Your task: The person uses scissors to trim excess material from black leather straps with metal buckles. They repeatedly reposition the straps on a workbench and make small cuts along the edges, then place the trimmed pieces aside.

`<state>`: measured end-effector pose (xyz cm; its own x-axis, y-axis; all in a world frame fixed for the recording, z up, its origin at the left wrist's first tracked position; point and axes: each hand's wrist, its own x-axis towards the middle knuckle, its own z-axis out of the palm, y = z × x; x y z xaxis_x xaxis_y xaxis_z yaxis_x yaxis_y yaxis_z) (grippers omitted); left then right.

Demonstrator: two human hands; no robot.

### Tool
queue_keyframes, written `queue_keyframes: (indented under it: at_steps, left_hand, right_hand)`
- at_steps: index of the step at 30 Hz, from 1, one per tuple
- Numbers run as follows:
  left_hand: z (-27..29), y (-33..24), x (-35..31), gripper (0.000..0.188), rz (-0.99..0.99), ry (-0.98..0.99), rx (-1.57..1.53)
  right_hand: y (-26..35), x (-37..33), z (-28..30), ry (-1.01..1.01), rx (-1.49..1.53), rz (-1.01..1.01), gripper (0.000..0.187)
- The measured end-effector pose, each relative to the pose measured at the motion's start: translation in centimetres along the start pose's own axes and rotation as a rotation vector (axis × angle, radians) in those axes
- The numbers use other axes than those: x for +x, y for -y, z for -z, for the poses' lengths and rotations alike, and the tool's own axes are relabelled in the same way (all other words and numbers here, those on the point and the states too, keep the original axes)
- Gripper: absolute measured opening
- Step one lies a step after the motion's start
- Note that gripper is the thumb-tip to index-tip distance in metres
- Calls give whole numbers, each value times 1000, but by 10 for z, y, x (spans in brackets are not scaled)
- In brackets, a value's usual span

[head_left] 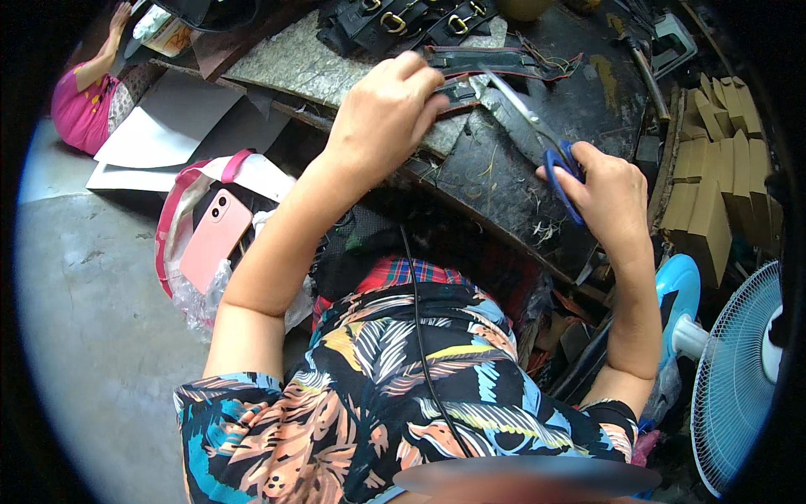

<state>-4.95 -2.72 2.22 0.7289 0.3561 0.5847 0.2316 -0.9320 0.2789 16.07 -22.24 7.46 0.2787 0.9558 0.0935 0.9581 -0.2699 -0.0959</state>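
Note:
My right hand (613, 189) grips a pair of scissors (569, 181) by the blue loops. The silver blades point up and left, above a grey piece of material on the workbench. My left hand (378, 113) is closed, its fingertips pinched at a short black strap (459, 94) with reddish edges. The blade tips are close to that strap's right end. Just beyond lies a longer black strap (495, 61) with loose threads at its right end. At the far side are several black straps with brass buckles (393, 21).
The dark workbench (495, 189) carries thread scraps and a hammer-like tool (646, 80). Cardboard pieces (705, 202) are stacked at right, above a blue-and-white fan (739, 370). At left, a pink phone (216, 244) rests on a bag; another person (88, 101) is farther off.

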Motion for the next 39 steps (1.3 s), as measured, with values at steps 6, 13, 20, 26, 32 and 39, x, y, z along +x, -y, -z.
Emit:
queue_keyframes:
  at_steps: [6,13,20,26,32,39]
  left_hand:
    - [12,-23,-13,30,-42,107,116]
    - [13,-11,35,28,-147,-113,-2]
    - [-26,56,91,51,-165,-39,466]
    - [-31,60,95,55,-113,9,444]
    - [-27,17,81,52,-257,-71,383]
    - [-43,7,63,20,-227,85,300]
  right_hand:
    - [-24,-22,-51,-130,1138,-268,21]
    - [-26,-31,-69,-331,1361,-247,25]
    - [-24,-33,-69,-355,1350,-277,29]
    - [-25,-31,-70,-393,1350,-254,29]
    - [-26,-30,-69,-358,1312,-274,28]
    - [-25,-31,-70,-356,1282,-264,26]
